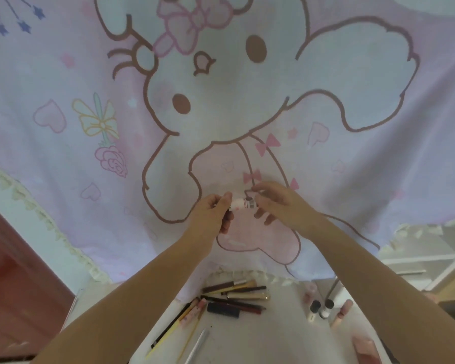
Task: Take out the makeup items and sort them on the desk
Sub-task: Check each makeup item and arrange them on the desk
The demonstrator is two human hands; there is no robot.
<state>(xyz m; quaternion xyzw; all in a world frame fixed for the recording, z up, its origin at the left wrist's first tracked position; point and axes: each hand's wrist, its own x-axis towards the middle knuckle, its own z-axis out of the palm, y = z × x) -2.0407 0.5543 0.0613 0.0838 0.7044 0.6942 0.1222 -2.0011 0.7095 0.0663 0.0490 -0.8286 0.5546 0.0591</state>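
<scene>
White tube: a small cosmetic tube (241,204) seemed light, rigid, slick.
Hands: left hand (216,215) and right hand (276,203) each pinched one end.

Home bedroom: cartoon curtain (221,114), makeup-strewn desk (273,337)

Your forearms rise from 7 and 5 o'clock and converge just below centre. Your left hand (216,211) has its fingers curled in a pinch, thumb on top. Your right hand (276,203) faces it at 3 o'clock, fingertips pinching, lower fingers loosely spread.
</scene>
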